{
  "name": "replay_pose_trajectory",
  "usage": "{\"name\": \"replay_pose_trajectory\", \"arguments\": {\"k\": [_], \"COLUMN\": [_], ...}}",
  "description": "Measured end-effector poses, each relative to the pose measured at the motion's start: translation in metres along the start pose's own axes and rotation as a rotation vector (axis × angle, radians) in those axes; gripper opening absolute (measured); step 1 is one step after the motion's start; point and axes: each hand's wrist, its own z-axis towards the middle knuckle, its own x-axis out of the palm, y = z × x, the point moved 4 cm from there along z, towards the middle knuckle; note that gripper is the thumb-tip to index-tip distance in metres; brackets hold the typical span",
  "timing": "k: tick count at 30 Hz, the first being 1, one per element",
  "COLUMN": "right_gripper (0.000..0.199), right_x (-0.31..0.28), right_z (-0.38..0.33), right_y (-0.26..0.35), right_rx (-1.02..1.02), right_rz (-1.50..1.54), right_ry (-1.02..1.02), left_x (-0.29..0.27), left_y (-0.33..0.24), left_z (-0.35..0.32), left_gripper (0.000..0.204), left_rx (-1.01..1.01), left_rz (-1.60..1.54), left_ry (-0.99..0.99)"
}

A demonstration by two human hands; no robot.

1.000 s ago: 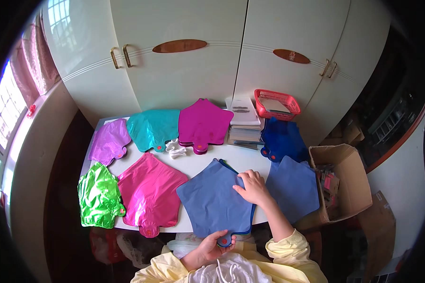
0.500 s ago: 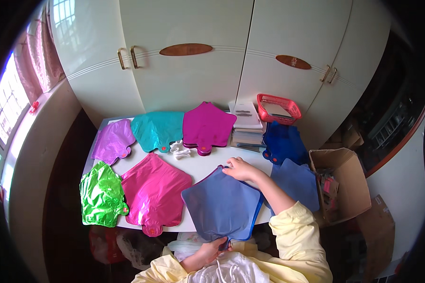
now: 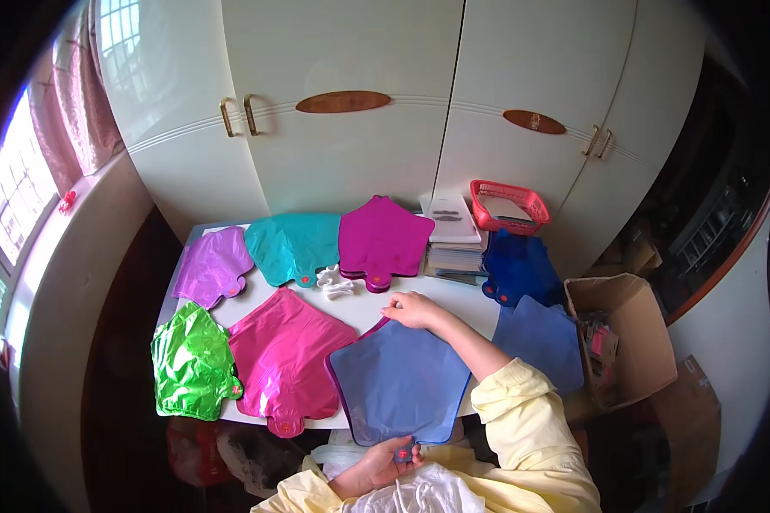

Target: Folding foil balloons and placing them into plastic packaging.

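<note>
A flat, star-shaped blue-grey foil balloon (image 3: 402,380) hangs at the near edge of the table, its near end toward my body. My left hand (image 3: 383,464) grips its small neck tab (image 3: 403,453), which bears a red spot. At the far point, my right hand (image 3: 412,309) has its fingers pinched together at the tip. A dark purple edge shows along the balloon's left side. Left of it lies a shiny pink foil balloon (image 3: 287,359), with a green foil balloon (image 3: 192,363) beside that one. Another blue-grey foil balloon (image 3: 537,342) lies beyond my right forearm.
Purple (image 3: 210,263), teal (image 3: 295,246), magenta (image 3: 383,239) and dark blue (image 3: 522,267) foil balloons line the table's back. White pieces (image 3: 335,283) lie between. Stacked papers (image 3: 453,229) and a red basket (image 3: 475,205) stand back right; a cardboard box (image 3: 633,342) is at the right.
My right hand has shifted slightly left at the far point. The balloon has tilted, its right edge no longer bright blue, and the red-spotted tab now shows in my left hand.
</note>
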Motion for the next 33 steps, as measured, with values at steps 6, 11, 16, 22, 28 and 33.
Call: {"name": "replay_pose_trajectory", "arguments": {"k": [6,11,16,22,28,33], "right_gripper": [0.042,0.038,0.040,0.038,0.044,0.047], "right_x": [0.006,0.003,-0.003,-0.008,-0.019,-0.016], "right_z": [0.009,0.013,-0.007,-0.024,-0.015,-0.017], "right_y": [0.008,-0.009,-0.008,0.004,-0.026,-0.018], "right_rx": [-0.105,-0.157,-0.130,-0.278,-0.037,-0.042], "right_rz": [-0.199,-0.269,0.074,-0.423,-0.118,-0.055], "right_ry": [-0.009,0.044,0.115,0.069,0.157,0.084], "left_x": [-0.001,0.002,0.002,-0.011,0.000,0.016], "left_y": [0.000,0.001,0.006,0.009,0.005,0.004], "left_z": [-0.003,-0.005,-0.003,-0.001,-0.006,-0.011], "left_gripper": [0.018,0.019,0.022,0.020,0.018,0.019], "left_rx": [0.096,0.102,0.017,0.031,0.004,-0.016], "left_rz": [0.098,0.131,0.117,0.098,0.021,0.006], "left_ry": [-0.133,-0.153,-0.042,0.051,-0.025,-0.145]}}
